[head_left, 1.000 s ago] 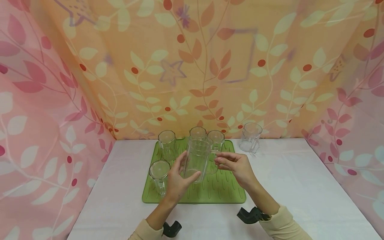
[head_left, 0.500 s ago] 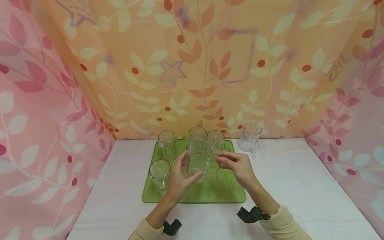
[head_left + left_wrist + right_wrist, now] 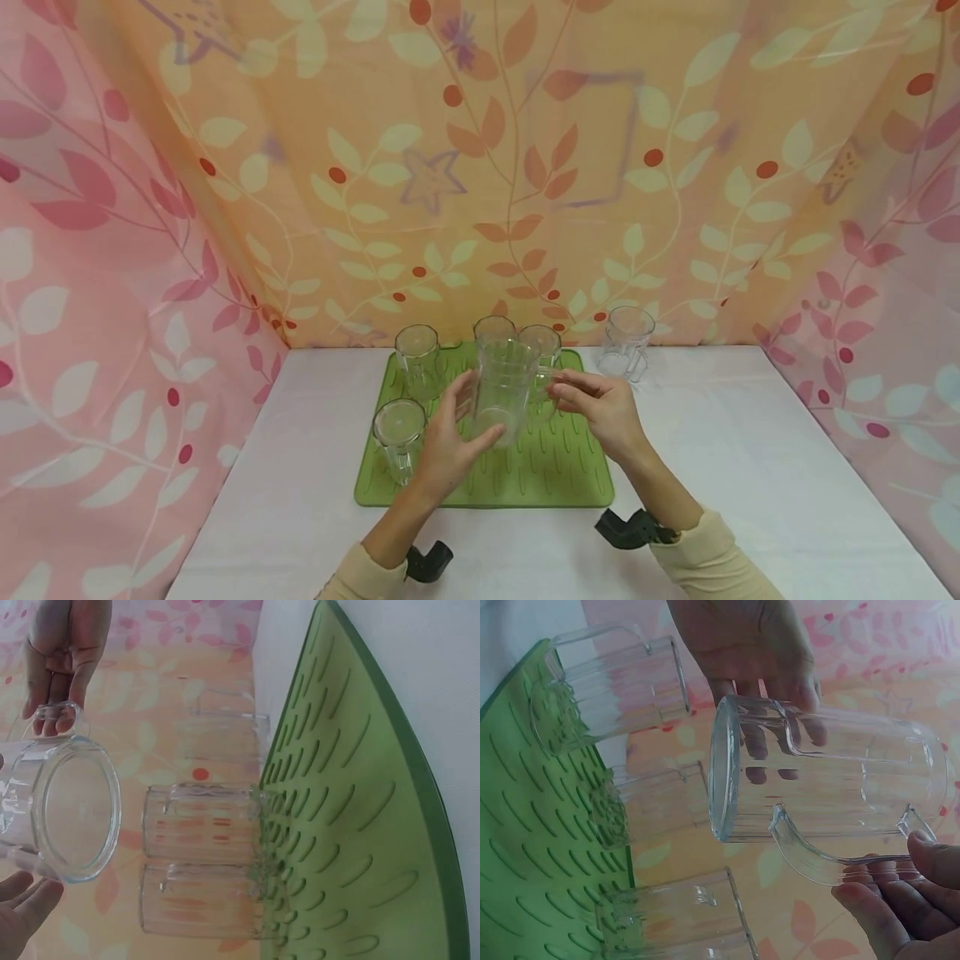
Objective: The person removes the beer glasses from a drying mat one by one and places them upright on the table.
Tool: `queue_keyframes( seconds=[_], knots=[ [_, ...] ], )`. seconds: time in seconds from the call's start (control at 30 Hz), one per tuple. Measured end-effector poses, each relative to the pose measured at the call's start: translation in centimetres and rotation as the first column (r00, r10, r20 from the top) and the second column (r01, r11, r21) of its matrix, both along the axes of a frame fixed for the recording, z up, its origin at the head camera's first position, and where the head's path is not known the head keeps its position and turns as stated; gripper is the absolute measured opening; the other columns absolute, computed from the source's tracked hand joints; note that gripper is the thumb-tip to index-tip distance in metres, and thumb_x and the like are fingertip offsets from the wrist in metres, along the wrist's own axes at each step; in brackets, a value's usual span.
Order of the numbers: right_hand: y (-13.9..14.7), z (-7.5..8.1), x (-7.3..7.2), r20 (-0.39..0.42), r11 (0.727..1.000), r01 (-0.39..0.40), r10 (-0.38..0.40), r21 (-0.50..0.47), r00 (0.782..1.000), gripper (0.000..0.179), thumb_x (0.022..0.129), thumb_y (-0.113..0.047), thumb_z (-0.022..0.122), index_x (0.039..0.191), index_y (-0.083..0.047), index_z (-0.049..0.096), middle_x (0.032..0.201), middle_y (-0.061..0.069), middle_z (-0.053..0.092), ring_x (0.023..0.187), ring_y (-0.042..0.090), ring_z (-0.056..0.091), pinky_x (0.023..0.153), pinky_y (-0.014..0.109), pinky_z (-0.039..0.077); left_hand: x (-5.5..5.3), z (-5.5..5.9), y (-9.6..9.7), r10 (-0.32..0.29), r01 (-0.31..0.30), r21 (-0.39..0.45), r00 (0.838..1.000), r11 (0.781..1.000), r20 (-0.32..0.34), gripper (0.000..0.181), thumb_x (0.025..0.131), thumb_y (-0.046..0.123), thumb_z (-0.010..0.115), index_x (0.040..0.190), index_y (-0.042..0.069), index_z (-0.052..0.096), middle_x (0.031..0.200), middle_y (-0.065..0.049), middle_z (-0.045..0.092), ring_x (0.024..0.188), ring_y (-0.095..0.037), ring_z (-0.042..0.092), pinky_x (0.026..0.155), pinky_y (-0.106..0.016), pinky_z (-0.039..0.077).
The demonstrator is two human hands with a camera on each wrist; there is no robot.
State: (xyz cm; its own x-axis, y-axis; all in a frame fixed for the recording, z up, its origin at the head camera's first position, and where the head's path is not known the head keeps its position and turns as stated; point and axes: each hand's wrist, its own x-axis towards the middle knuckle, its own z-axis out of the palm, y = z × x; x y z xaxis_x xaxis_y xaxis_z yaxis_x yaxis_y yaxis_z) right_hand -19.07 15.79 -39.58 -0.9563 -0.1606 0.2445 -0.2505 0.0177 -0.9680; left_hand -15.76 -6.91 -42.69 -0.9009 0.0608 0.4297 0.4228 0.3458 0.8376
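Slightly right and upward since the earlier head frame: we log the shift of the clear cylindrical handled glass mug point(image 3: 504, 404) and the bare right hand point(image 3: 611, 417); the bare left hand point(image 3: 447, 446) hardly moves. We see the left hand gripping the mug's body, fingers and thumb on opposite sides, while the right pinches its handle. The mug hangs tilted above the green rectangular ridged mat point(image 3: 532, 487), so we judge it under adjustment, not yet set down. On the mat, we count four similar clear mugs: near left point(image 3: 400, 429), far left point(image 3: 417, 367), and a far pair. One more clear mug point(image 3: 628, 333) stands off it, far right, on the white table point(image 3: 697, 425).
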Motion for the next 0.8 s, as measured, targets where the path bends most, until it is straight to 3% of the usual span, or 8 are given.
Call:
queue_keyframes(
  seconds=[0.13, 0.33, 0.5, 0.6, 0.8],
  knots=[
    [0.6, 0.4, -0.1, -0.02, 1.0, 0.03, -0.03, -0.007, 0.999, 0.033, 0.091, -0.002, 0.064, 0.114, 0.021, 0.06, 0.088, -0.014, 0.074, 0.083, 0.004, 0.072, 0.072, 0.023, 0.061, 0.0, 0.2, -0.2, -0.018, 0.018, -0.008, 0.999, 1.0, -0.036, 0.074, 0.082, 0.012, 0.078, 0.144, 0.001, 0.038, 0.141, -0.017, 0.051, 0.129, -0.037, 0.05, 0.104, -0.045, 0.049],
    [1.5, 1.0, -0.6, -0.021, 0.994, 0.087, -0.089, -0.072, 0.996, 0.035, 0.09, 0.001, 0.064, 0.115, 0.025, 0.056, 0.086, -0.013, 0.075, 0.082, 0.004, 0.073, 0.072, 0.022, 0.06, 0.1, 0.5, -0.6, -0.075, 0.07, -0.103, 0.996, 0.992, -0.048, 0.069, 0.083, 0.012, 0.077, 0.142, 0.004, 0.043, 0.141, -0.016, 0.051, 0.132, -0.032, 0.049, 0.104, -0.041, 0.049],
    [2.3, 1.4, -1.1, -0.024, 0.984, 0.139, -0.142, -0.107, 0.99, 0.038, 0.091, 0.002, 0.064, 0.119, 0.026, 0.053, 0.086, -0.013, 0.075, 0.081, 0.003, 0.073, 0.073, 0.022, 0.06, 0.4, 1.0, -1.1, -0.108, 0.103, -0.169, 0.994, 0.98, -0.02, 0.068, 0.084, 0.017, 0.076, 0.143, 0.01, 0.042, 0.144, -0.01, 0.049, 0.133, -0.03, 0.048, 0.107, -0.045, 0.046],
    [3.0, 1.4, -1.5, -0.045, 0.977, 0.158, -0.166, -0.142, 0.985, 0.039, 0.09, 0.003, 0.064, 0.117, 0.028, 0.052, 0.086, -0.012, 0.075, 0.082, 0.003, 0.073, 0.073, 0.022, 0.059, 0.4, 1.3, -1.5, -0.105, 0.1, -0.196, 0.994, 0.975, -0.018, 0.069, 0.083, 0.019, 0.077, 0.143, 0.012, 0.043, 0.144, -0.009, 0.05, 0.134, -0.03, 0.047, 0.109, -0.05, 0.044],
    [4.0, 1.7, -2.0, -0.084, 0.956, 0.201, -0.223, -0.212, 0.971, 0.036, 0.088, 0.008, 0.064, 0.111, 0.032, 0.052, 0.084, -0.007, 0.076, 0.081, 0.006, 0.074, 0.073, 0.024, 0.059, 0.2, 1.8, -2.7, -0.087, 0.066, -0.23, 0.993, 0.971, -0.084, 0.071, 0.079, 0.015, 0.081, 0.14, 0.005, 0.046, 0.142, -0.013, 0.051, 0.134, -0.033, 0.047, 0.109, -0.053, 0.042]
  ],
)
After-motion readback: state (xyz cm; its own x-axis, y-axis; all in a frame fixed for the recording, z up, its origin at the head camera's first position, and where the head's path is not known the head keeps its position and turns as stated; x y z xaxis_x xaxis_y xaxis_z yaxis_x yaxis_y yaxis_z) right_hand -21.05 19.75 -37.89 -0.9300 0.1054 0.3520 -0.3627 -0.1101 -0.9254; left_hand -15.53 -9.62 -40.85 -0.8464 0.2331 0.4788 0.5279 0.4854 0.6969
